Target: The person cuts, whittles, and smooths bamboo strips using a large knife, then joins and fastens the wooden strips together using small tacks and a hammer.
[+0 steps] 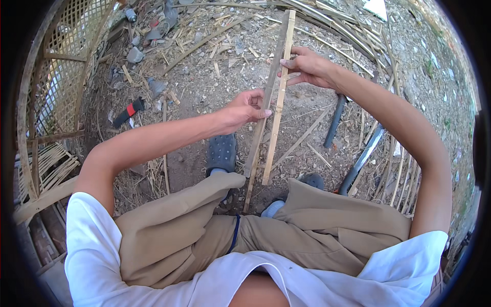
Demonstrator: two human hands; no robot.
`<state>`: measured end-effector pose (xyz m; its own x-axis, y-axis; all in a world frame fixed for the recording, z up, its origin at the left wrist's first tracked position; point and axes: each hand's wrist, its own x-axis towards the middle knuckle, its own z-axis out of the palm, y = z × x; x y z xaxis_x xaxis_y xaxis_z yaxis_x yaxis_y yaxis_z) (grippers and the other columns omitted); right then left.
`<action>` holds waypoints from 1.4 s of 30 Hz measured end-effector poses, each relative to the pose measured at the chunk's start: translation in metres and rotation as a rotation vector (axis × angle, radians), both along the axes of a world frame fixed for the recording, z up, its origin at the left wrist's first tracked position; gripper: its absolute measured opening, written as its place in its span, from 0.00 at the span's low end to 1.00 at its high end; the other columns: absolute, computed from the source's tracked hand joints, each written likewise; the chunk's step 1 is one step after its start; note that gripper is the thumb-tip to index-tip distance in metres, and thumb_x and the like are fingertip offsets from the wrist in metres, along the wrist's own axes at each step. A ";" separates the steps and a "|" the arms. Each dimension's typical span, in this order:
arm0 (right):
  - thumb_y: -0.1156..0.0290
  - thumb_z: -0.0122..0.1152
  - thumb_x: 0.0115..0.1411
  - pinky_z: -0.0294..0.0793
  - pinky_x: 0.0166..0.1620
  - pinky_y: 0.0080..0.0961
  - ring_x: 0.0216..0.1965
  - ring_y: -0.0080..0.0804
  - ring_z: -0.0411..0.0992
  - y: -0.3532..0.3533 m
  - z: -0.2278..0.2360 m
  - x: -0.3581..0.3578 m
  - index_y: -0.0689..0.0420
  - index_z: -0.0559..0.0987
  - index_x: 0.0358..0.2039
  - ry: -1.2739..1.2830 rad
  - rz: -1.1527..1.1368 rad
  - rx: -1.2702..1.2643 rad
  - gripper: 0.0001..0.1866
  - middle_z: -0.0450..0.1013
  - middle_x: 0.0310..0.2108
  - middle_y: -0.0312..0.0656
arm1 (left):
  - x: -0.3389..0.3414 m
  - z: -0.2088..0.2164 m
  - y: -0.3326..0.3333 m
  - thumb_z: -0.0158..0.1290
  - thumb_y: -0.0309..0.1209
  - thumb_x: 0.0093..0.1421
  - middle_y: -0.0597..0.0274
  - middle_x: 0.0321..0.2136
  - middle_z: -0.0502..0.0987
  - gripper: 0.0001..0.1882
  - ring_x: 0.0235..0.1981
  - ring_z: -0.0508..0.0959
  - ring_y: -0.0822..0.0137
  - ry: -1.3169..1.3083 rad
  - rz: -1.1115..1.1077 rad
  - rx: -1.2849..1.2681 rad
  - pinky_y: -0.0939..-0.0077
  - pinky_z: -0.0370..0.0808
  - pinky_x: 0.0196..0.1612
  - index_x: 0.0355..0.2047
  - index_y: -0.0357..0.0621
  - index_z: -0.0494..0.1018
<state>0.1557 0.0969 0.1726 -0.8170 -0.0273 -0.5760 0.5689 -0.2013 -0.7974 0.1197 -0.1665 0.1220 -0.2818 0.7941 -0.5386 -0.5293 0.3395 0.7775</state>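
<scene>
Two long, narrow wooden strips stand out in front of me side by side, meeting near their far ends and spreading apart toward my knees. My left hand (244,110) pinches the greyish strip (263,110) between thumb and fingers around its middle. Farther up, my right hand (310,68) has its thumb and fingers closed round the pale strip (276,120); its thumb tip reaches toward the grey strip's edge. Below their near ends, another thin piece of wood (249,193) shows between my legs.
To the left lies a dark handle with a red band (129,111). At right are a dark-handled tool (335,122) and a long blade (369,148). Split strips (342,25) pile at the far side. A lattice panel (66,56) stands left. Chips and stones litter the dirt.
</scene>
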 end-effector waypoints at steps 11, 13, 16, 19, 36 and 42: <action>0.74 0.55 0.76 0.88 0.58 0.50 0.59 0.44 0.76 -0.009 -0.015 0.005 0.65 0.69 0.66 -0.058 0.032 0.044 0.21 0.73 0.58 0.50 | 0.007 -0.013 0.006 0.70 0.29 0.64 0.66 0.42 0.82 0.17 0.43 0.83 0.72 0.150 -0.088 0.014 0.70 0.80 0.44 0.48 0.47 0.75; 0.74 0.55 0.76 0.88 0.57 0.50 0.59 0.43 0.76 -0.010 -0.015 0.007 0.64 0.70 0.65 -0.062 0.033 0.062 0.20 0.73 0.58 0.49 | 0.008 -0.014 0.004 0.69 0.30 0.65 0.66 0.42 0.82 0.18 0.43 0.83 0.71 0.134 -0.112 0.024 0.68 0.81 0.45 0.50 0.46 0.74; 0.75 0.55 0.75 0.89 0.56 0.50 0.59 0.42 0.76 -0.006 -0.017 0.012 0.64 0.71 0.65 -0.064 0.036 0.068 0.20 0.73 0.58 0.48 | 0.007 -0.009 0.008 0.68 0.32 0.66 0.62 0.45 0.80 0.21 0.47 0.82 0.68 0.077 -0.098 -0.031 0.65 0.82 0.49 0.54 0.44 0.73; 0.75 0.55 0.75 0.89 0.56 0.50 0.59 0.42 0.76 -0.001 -0.025 0.014 0.64 0.71 0.66 -0.065 0.079 0.046 0.21 0.73 0.58 0.49 | -0.002 -0.012 0.013 0.66 0.34 0.68 0.56 0.49 0.77 0.23 0.52 0.81 0.64 0.045 -0.048 -0.026 0.61 0.82 0.54 0.58 0.41 0.70; 0.74 0.59 0.74 0.91 0.54 0.43 0.58 0.40 0.77 -0.020 -0.038 0.028 0.63 0.68 0.70 -0.088 0.145 0.013 0.26 0.73 0.58 0.49 | -0.069 -0.005 0.076 0.57 0.37 0.76 0.61 0.43 0.79 0.10 0.49 0.81 0.65 0.227 0.174 0.068 0.58 0.82 0.56 0.46 0.45 0.72; 0.74 0.61 0.74 0.92 0.51 0.38 0.53 0.38 0.80 -0.008 -0.037 0.026 0.64 0.66 0.69 -0.074 0.029 0.153 0.27 0.75 0.54 0.49 | -0.070 -0.006 0.070 0.55 0.32 0.76 0.56 0.46 0.80 0.11 0.47 0.83 0.63 0.203 0.208 0.008 0.57 0.83 0.52 0.52 0.43 0.69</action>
<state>0.1815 0.0892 0.1352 -0.7723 0.0421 -0.6339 0.6311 -0.0631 -0.7731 0.0497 -0.0966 0.1162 -0.5405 0.7119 -0.4483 -0.4205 0.2330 0.8769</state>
